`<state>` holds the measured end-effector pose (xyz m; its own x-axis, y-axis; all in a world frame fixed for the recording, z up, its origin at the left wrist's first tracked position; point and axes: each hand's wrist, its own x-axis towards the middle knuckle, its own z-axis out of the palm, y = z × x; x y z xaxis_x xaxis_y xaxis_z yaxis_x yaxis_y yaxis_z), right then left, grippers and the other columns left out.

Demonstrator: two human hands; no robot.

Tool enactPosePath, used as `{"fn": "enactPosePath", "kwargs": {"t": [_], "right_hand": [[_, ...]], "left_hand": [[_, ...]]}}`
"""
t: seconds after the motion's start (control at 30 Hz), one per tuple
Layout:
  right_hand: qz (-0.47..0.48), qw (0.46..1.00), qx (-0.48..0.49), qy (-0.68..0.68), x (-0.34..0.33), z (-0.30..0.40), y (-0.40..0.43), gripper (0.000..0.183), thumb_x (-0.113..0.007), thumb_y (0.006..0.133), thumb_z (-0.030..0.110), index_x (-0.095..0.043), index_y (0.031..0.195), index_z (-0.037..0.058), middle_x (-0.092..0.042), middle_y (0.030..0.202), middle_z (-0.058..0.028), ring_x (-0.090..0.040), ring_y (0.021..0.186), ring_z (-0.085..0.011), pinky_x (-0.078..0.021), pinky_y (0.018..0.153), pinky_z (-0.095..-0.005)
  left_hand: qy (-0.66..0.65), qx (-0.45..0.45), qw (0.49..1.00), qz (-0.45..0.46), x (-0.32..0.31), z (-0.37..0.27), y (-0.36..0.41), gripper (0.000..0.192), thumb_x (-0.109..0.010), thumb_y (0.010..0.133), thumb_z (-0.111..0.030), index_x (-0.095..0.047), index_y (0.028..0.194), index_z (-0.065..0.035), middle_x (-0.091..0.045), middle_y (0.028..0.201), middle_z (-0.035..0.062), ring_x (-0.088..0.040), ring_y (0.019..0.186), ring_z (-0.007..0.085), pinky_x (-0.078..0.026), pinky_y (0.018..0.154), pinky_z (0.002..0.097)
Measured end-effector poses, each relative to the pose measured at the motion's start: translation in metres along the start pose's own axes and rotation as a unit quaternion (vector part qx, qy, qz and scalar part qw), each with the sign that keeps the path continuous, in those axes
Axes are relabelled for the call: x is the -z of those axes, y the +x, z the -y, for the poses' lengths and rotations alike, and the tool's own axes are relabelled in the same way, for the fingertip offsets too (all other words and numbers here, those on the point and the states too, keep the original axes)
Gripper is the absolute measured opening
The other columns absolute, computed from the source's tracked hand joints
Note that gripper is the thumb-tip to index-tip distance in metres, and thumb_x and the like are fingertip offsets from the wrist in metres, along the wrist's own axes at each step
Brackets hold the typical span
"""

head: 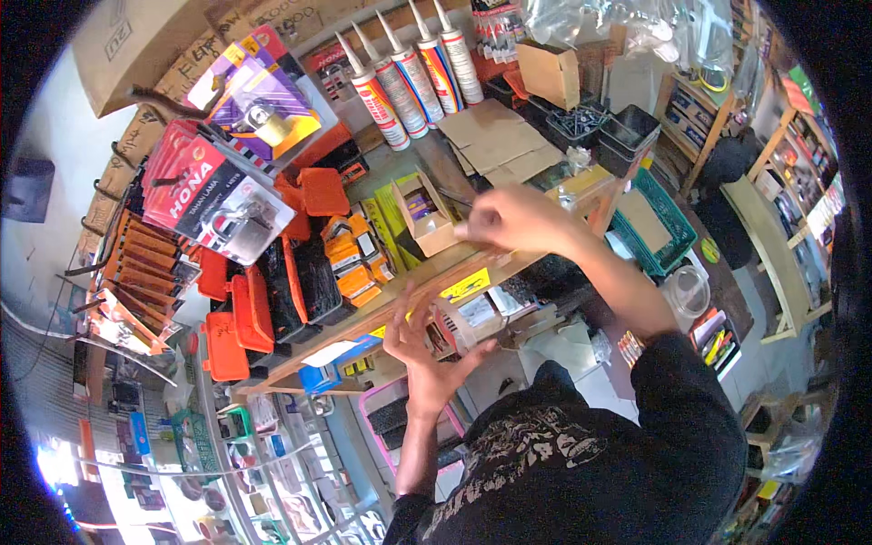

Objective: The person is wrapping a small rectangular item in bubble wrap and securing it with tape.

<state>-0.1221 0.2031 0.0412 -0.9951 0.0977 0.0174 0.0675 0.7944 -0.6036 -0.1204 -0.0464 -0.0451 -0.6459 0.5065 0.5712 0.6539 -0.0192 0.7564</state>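
Note:
My left hand point(430, 364) is raised in front of the wooden shelf edge point(402, 296), its fingers and thumb spread apart. Behind the gap between thumb and fingers appears a red and white box point(460, 330); whether the hand touches it is unclear. My right hand point(521, 221) is curled and blurred above the shelf, at the right side of a small open cardboard box point(427, 216). Purple packets point(420, 206) show inside that box. The curled fingers hide whether they hold anything.
Several sealant cartridges point(439, 71) stand at the back. Padlocks in blister packs point(235, 204) hang on hooks at left, above orange-lidded bins point(252, 306). Orange small boxes point(354, 255) sit beside them. Flattened cardboard point(501, 139) and a black tray of screws point(578, 124) lie right.

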Motion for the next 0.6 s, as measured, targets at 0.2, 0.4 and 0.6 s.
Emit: {"fn": "enactPosePath", "kwargs": {"t": [0.2, 0.4, 0.6], "right_hand": [[0.07, 0.948, 0.165, 0.264, -0.043, 0.028, -0.068, 0.033, -0.07, 0.094, 0.033, -0.069, 0.101, 0.0007, -0.069, 0.084, -0.0042, -0.06, 0.08, -0.0084, -0.0479, 0.071, -0.0293], [-0.186, 0.964, 0.139, 0.129, -0.016, -0.026, -0.033, 0.02, -0.074, 0.085, 0.015, -0.068, 0.099, 0.0015, -0.071, 0.103, -0.0163, -0.07, 0.092, -0.0249, -0.0506, 0.079, -0.035], [-0.194, 0.958, 0.038, -0.206, 0.004, -0.089, 0.019, 0.025, -0.076, 0.081, 0.018, -0.07, 0.103, 0.0071, -0.069, 0.107, -0.0174, -0.065, 0.097, -0.037, -0.0489, 0.081, -0.0436]], "left_hand": [[0.072, -0.139, 0.987, -0.041, -0.011, 0.009, 0.031, 0.122, -0.095, 0.062, -0.02, -0.006, 0.145, -0.0145, -0.017, 0.157, 0.0299, -0.031, 0.142, 0.0455, -0.034, 0.113, 0.0551], [-0.207, -0.036, 0.977, -0.025, -0.012, 0.004, 0.039, 0.104, -0.082, 0.076, -0.039, -0.017, 0.151, -0.0076, -0.018, 0.16, 0.0266, -0.018, 0.15, 0.042, -0.016, 0.12, 0.0538], [-0.435, 0.075, 0.896, 0.048, -0.005, -0.017, 0.042, 0.101, -0.066, 0.083, -0.056, -0.022, 0.154, 0.0006, -0.02, 0.161, 0.0265, -0.019, 0.15, 0.0403, -0.019, 0.119, 0.0543]]}}
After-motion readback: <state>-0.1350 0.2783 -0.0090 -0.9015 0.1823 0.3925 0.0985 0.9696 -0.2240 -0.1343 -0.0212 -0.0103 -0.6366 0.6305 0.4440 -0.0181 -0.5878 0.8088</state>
